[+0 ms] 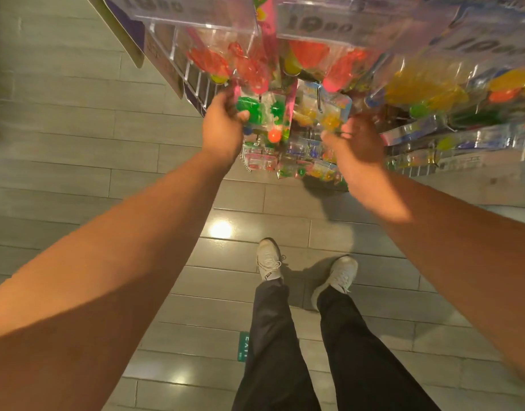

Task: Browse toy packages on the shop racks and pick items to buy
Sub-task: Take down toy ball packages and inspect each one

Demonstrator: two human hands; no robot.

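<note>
At the toy rack, head view: both bare arms reach forward to hanging packages while the camera looks steeply down.
Left hand (222, 126): grasps the left edge of a clear toy package (262, 114), thumb curled onto its front beside a green toy.
Toy package: hangs on the rack (196, 81) between the two hands, with green pieces, an orange ball near its bottom and a pink strip down its right side.
Right hand (357, 140): raised just under blurred packages to the right; fingers partly curled, but I cannot tell whether it holds anything.
Price holders (320, 23): clear plastic along the top, printed with large dark numbers.
Other packages (418, 87): red, yellow and orange toys, blurred.
Floor (77, 129): grey planks with light glare.
Shoes (268, 261): pale, under dark trousers.
</note>
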